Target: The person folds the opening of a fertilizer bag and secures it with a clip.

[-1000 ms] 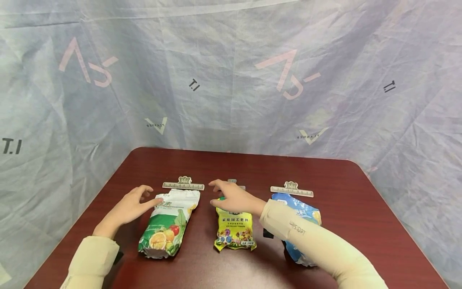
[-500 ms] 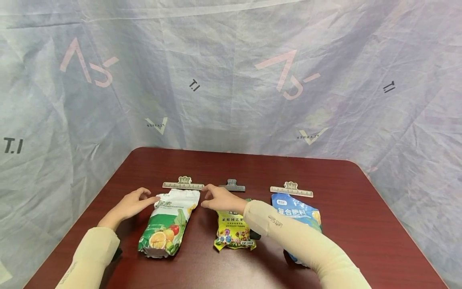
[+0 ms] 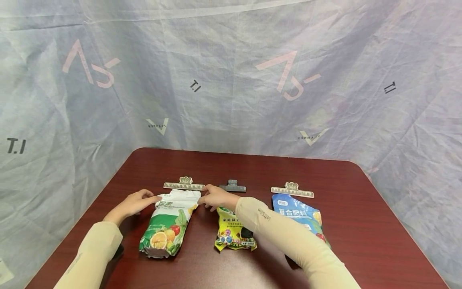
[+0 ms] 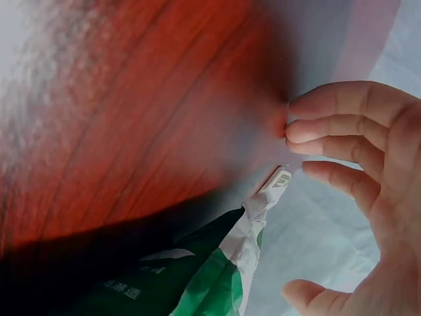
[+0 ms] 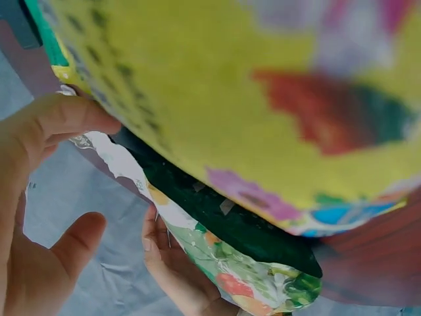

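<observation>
A white and green bag (image 3: 169, 220) printed with fruit and vegetables lies on the table, its crumpled white top facing away from me. Beside its upper left edge is my left hand (image 3: 134, 204), fingers loosely bent and thumb tip right at the bag. In the left wrist view that hand (image 4: 368, 178) holds nothing, thumb spread from the fingers. At the bag's upper right corner, my right hand (image 3: 219, 197) reaches in with thumb and fingers apart. A pale bulldog clip (image 3: 184, 184) lies just beyond the bag's top, its right end at my right fingertips.
A yellow bag (image 3: 231, 230) with printed flowers lies under my right forearm, partly hidden. Further right is a blue bag (image 3: 297, 210), overlapped by the sleeve. A dark grey clip (image 3: 233, 186) and another pale clip (image 3: 292, 190) lie beyond them. A cloth backdrop (image 3: 231, 80) surrounds the dark red table.
My right hand has moved left from above the yellow bag to the white and green bag's upper right corner, uncovering the grey clip. My left hand has stayed nearly in place.
</observation>
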A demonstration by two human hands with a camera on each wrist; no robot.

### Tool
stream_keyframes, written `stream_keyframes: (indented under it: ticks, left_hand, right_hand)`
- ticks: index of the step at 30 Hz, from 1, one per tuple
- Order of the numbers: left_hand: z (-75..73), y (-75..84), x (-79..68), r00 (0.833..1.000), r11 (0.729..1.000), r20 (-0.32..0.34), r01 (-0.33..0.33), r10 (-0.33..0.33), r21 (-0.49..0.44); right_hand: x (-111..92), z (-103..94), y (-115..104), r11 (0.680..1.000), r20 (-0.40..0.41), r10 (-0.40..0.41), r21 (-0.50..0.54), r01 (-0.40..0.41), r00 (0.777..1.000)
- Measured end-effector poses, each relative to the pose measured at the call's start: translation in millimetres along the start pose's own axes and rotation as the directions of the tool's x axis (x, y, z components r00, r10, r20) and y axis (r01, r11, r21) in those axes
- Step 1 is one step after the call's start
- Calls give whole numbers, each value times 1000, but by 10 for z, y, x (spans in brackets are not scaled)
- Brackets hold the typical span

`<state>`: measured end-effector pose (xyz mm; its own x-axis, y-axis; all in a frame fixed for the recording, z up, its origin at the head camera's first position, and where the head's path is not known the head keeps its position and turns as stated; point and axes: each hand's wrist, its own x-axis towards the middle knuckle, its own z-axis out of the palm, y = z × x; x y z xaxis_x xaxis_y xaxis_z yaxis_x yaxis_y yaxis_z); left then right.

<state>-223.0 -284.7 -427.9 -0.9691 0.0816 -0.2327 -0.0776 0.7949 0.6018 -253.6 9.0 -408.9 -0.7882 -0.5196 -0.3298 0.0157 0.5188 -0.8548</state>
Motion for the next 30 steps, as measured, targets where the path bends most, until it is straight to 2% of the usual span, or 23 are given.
stream_keyframes:
  ticks: [4, 9, 15, 21, 30]
  left_hand:
    - [1, 22, 37, 1000, 999, 17, 6, -5, -44]
    - [18, 6, 78, 1000, 993, 28, 3, 0, -120]
    - [52, -10, 113, 999, 975, 48, 10, 0, -221]
    - [96, 18, 122, 997, 954, 83, 24, 1, -298]
    - [151, -1, 160, 996, 951, 93, 39, -11, -307]
  right_hand:
    - [40, 3, 3, 989, 25, 62, 131, -65, 998]
    - [104, 20, 10, 970, 46, 105, 216, -113, 993]
    - [148, 59, -29, 964, 105, 127, 222, -148, 986]
    - [185, 89, -66, 962, 104, 147, 216, -167, 984]
    - [271, 119, -40, 922, 108, 170, 333, -196, 980]
